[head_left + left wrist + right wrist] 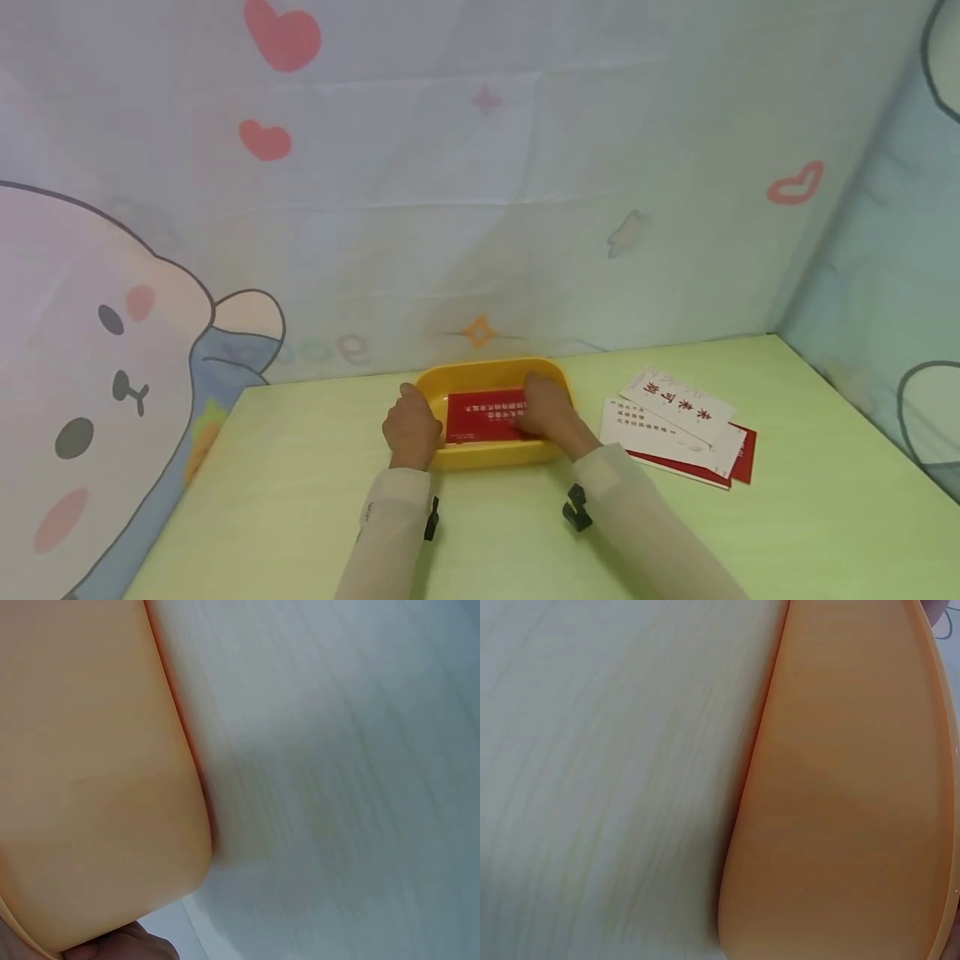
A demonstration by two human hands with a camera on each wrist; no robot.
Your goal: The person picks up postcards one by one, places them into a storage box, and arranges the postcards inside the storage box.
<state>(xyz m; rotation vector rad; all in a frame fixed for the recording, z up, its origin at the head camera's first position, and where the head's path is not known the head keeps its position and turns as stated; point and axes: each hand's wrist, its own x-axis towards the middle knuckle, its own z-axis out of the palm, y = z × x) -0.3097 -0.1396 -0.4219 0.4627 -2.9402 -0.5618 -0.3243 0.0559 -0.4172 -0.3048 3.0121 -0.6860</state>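
While the pale green bench (pixel 292 508) spread out before you, its back edge ran along a light, faintly creased backdrop (pixel 450 175), and its right edge followed a bluish side panel (pixel 892 275). The backdrop carried red hearts (pixel 285 37) high up, an orange star (pixel 478 332) low down, and a large cartoon bear (pixel 105 367) that filled the left side. In both wrist views the bench surface showed thin, grain-like lines, with soft shade along the foot of the yellow tray (pixel 495 456). That tray sat upright near the back of the bench, and a red card (pixel 480 419) with white characters lay inside it. Your left hand (pixel 411 423) was clamped on the tray's left end; your right hand (pixel 551 408) was clamped on its right end and hid the right part of the card, though you could not tell whether it touched it. To the right of the tray, well apart from your left hand, overlapping white and red cards (pixel 675 417) lay fanned on the bench. Your pale sleeves (pixel 393 521) reached in over the front of the surface.
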